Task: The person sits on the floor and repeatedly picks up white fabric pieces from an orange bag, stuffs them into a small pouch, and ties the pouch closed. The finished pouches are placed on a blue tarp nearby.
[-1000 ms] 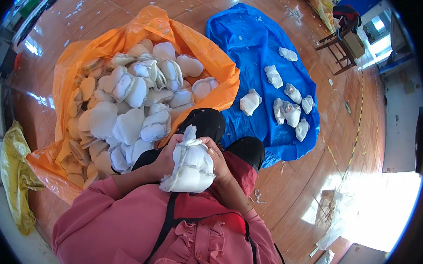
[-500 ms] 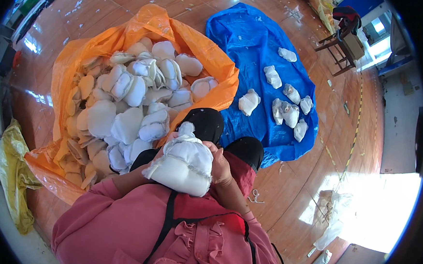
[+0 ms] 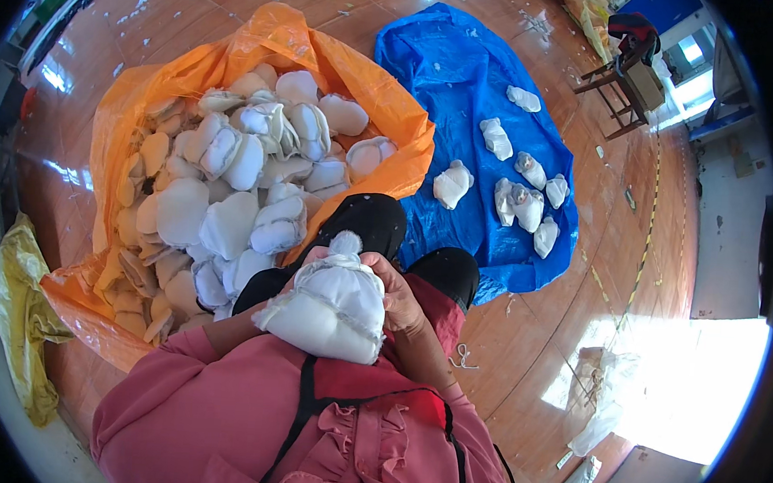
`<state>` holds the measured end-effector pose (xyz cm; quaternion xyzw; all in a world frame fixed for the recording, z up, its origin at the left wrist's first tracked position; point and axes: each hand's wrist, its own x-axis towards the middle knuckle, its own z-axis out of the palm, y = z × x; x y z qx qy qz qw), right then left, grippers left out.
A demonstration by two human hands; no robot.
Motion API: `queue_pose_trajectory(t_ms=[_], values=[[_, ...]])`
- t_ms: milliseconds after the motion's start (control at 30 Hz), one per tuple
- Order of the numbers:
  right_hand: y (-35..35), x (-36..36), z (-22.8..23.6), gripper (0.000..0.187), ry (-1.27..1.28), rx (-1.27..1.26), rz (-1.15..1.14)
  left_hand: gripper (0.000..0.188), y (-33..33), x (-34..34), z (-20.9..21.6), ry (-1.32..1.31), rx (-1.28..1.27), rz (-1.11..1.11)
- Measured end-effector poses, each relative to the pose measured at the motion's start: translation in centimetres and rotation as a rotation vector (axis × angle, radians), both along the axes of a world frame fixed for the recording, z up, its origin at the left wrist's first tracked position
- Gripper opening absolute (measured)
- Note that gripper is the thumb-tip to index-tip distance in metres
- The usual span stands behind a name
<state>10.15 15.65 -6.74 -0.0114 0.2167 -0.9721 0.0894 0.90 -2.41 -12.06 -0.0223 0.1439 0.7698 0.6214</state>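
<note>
A white padded fabric bundle point(image 3: 325, 313), gathered into a knob at its top, is held over my lap. My right hand point(image 3: 398, 297) is closed on its upper right side, thumb and fingers pinching close to the gathered neck. On the other side my left hand point(image 3: 314, 256) grips the bundle, mostly hidden behind it. Beyond my knees to the left, an orange plastic bag point(image 3: 279, 38) lies spread open, full of white and beige oval pads point(image 3: 181, 213). Similar knotted white bundles point(image 3: 453, 184) are scattered on a blue plastic sheet point(image 3: 424, 67) at the right.
A wooden chair point(image 3: 624, 92) stands at the far right. Yellow plastic sacking point(image 3: 23, 325) lies by the left wall. Bright light falls on the tiled floor at right, near a clear plastic bag point(image 3: 598, 427). A bit of white string point(image 3: 463, 357) lies right of my leg.
The bundle has tilted slightly, its knob shifting a little right and down. My right hand has moved slightly up toward the neck. The pads and the other bundles lie as before.
</note>
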Motion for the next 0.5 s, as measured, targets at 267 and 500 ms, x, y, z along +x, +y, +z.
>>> queue_pose_trajectory(t_ms=[267,500], values=[[0.3,-0.3,-0.3,0.069,-0.041,-0.046,0.088,0.058,-1.0,-0.1,-0.6,0.119,-0.214,0.121],[0.6,0.3,0.4,0.069,-0.083,0.015,0.088,0.058,-2.2,-1.1,-5.2,0.309,-0.283,0.015]])
